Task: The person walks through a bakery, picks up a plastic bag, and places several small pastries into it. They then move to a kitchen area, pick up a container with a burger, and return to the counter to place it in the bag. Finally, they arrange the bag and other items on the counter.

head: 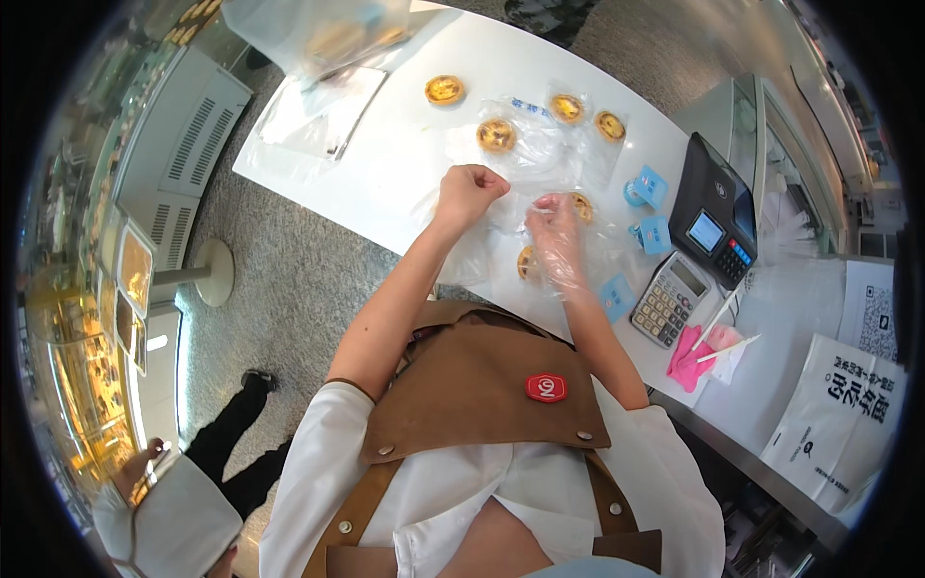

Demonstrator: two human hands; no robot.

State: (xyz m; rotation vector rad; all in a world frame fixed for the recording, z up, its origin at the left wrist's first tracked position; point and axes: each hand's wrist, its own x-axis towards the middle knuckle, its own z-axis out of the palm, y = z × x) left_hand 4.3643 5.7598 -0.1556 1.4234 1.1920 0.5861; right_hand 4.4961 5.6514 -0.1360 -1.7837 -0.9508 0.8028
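My left hand [471, 192] is bare, its fingers pinched together over clear plastic film; whether it grips any film I cannot tell. My right hand [555, 235] wears a clear disposable glove, and its fingertips are bunched near thin plastic; what they hold is unclear. Beside it, partly hidden, are an egg tart [581, 207] and another egg tart [526, 264]. Farther off, an egg tart [496, 136] sits by crumpled clear plastic bags [538, 148]. Two more lie on plastic at the right, and an unwrapped egg tart [444, 89] rests on the white table [390, 173].
On the right stand blue-labelled small items [643, 189], a payment terminal [712, 217], a calculator [670, 298], pink packets [690, 361] and a printed white bag [831, 423]. A translucent bag [318, 36] and plastic sheets [318, 115] occupy the far left. Another person [181, 506] is at lower left.
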